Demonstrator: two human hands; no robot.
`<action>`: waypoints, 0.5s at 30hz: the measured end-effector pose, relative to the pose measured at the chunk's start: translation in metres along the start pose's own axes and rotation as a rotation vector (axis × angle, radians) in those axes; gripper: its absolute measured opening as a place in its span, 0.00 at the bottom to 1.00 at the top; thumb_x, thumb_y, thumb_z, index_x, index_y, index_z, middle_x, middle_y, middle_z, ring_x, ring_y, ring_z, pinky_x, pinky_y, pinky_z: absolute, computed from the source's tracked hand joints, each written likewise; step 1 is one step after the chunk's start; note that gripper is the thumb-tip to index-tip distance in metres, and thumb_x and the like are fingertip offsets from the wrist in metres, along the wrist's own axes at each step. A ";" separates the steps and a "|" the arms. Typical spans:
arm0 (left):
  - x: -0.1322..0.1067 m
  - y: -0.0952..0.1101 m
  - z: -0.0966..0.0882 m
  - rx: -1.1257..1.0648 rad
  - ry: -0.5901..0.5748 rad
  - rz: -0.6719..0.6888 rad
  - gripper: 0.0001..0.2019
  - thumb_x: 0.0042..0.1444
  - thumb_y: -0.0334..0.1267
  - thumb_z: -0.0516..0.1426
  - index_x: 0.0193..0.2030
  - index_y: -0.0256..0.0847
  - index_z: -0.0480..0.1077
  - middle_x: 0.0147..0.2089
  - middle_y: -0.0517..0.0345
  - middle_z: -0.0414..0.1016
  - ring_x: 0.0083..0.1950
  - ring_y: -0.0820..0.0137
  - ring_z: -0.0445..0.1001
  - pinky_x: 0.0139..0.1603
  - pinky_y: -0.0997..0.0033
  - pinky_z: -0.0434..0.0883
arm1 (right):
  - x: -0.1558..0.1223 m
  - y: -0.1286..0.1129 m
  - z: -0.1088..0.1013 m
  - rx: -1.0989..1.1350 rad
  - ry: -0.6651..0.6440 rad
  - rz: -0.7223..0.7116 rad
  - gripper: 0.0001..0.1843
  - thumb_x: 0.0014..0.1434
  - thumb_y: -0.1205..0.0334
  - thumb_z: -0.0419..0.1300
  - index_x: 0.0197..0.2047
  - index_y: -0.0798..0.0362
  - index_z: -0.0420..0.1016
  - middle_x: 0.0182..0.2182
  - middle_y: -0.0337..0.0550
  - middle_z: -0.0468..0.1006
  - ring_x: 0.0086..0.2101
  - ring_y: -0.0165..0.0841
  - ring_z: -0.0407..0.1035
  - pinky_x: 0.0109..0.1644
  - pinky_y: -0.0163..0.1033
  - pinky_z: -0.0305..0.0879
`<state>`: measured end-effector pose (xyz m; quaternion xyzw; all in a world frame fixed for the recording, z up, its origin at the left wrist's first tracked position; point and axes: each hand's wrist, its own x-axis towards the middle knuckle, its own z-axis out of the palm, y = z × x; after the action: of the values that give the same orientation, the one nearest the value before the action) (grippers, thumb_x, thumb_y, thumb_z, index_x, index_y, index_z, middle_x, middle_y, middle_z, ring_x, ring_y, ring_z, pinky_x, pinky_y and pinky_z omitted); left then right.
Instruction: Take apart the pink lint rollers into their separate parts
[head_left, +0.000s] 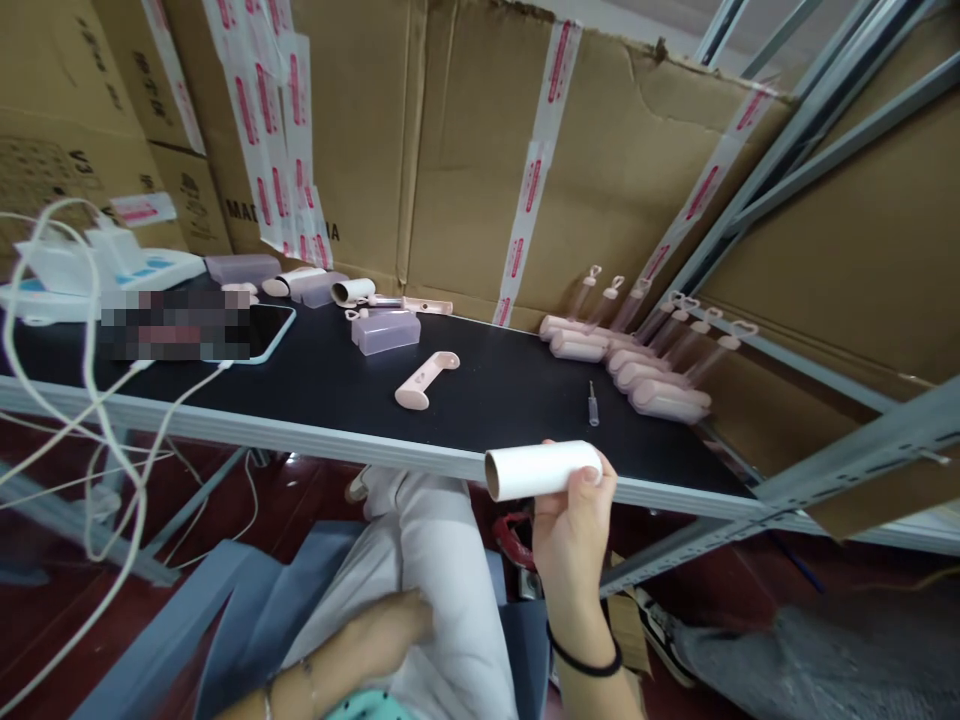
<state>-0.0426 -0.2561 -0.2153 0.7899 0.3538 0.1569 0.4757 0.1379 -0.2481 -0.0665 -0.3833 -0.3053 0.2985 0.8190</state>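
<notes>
Below the table's [480, 462] front edge, on the lap: left hand [379, 628], blurred, fingers seemingly slack, nothing in them. On the table's left end: cables [91, 350] and a phone [264, 330]. Toward the table's middle, loose parts not yet joined: a spare roll [352, 291] near the back, a purple cover [386, 331], a bare pink handle [426, 380]. At the table's front edge, right of middle: right hand [574, 530], fingers and thumb clasped round a white roll [541, 468], held level at the rim; touching it or not, cannot tell. On the table just behind: a small dropper [592, 404]. Along the table's right back: a row of pink rollers [660, 395], seemingly finished, handles leaned on the cardboard [465, 150]. By that showing, a good batch done; this roll, the handle and cover left.
</notes>
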 end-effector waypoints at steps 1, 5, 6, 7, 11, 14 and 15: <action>0.002 0.010 -0.011 0.076 -0.037 -0.006 0.06 0.42 0.34 0.55 0.26 0.49 0.71 0.29 0.61 0.72 0.33 0.61 0.72 0.34 0.59 0.69 | 0.004 0.002 -0.001 0.011 -0.013 0.028 0.20 0.54 0.47 0.57 0.46 0.47 0.59 0.36 0.38 0.74 0.37 0.29 0.71 0.39 0.36 0.68; 0.008 0.077 -0.069 0.004 -0.031 0.086 0.10 0.47 0.35 0.56 0.38 0.45 0.72 0.37 0.59 0.74 0.41 0.66 0.70 0.42 0.66 0.68 | 0.011 0.012 0.006 0.083 -0.036 0.113 0.19 0.54 0.48 0.58 0.44 0.47 0.61 0.35 0.36 0.74 0.36 0.28 0.71 0.39 0.35 0.69; 0.007 0.095 -0.083 -0.153 0.027 0.110 0.11 0.48 0.36 0.57 0.40 0.43 0.71 0.40 0.57 0.73 0.40 0.68 0.70 0.41 0.69 0.68 | 0.008 0.014 0.010 0.100 -0.046 0.142 0.18 0.55 0.47 0.57 0.45 0.47 0.61 0.36 0.37 0.74 0.37 0.28 0.71 0.39 0.35 0.69; 0.005 0.110 -0.096 -0.316 0.090 0.132 0.12 0.49 0.38 0.58 0.41 0.41 0.69 0.39 0.57 0.72 0.36 0.71 0.70 0.38 0.70 0.69 | 0.004 0.016 0.013 0.117 -0.060 0.170 0.18 0.55 0.47 0.56 0.45 0.47 0.62 0.37 0.37 0.74 0.38 0.28 0.71 0.40 0.36 0.69; -0.006 0.131 -0.122 -0.619 0.333 0.244 0.14 0.48 0.43 0.61 0.39 0.37 0.67 0.33 0.58 0.69 0.28 0.76 0.68 0.30 0.74 0.68 | -0.019 0.021 0.022 0.170 -0.132 0.236 0.21 0.54 0.46 0.57 0.46 0.48 0.61 0.39 0.40 0.74 0.40 0.30 0.71 0.42 0.38 0.69; -0.012 0.114 -0.119 -0.637 0.457 0.294 0.13 0.48 0.41 0.62 0.36 0.36 0.68 0.36 0.58 0.66 0.29 0.77 0.67 0.29 0.76 0.68 | -0.032 0.023 0.023 0.155 -0.202 0.314 0.23 0.52 0.47 0.60 0.46 0.46 0.58 0.39 0.39 0.73 0.38 0.30 0.71 0.40 0.39 0.70; -0.012 0.107 -0.116 -0.634 0.484 0.301 0.12 0.48 0.41 0.62 0.35 0.36 0.68 0.36 0.58 0.65 0.30 0.77 0.68 0.29 0.76 0.68 | -0.034 0.025 0.022 0.149 -0.217 0.338 0.23 0.51 0.48 0.61 0.46 0.45 0.58 0.39 0.38 0.72 0.37 0.30 0.71 0.38 0.39 0.70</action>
<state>-0.0747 -0.2217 -0.0637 0.5876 0.2703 0.5066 0.5701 0.0937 -0.2500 -0.0843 -0.3328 -0.3002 0.4931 0.7457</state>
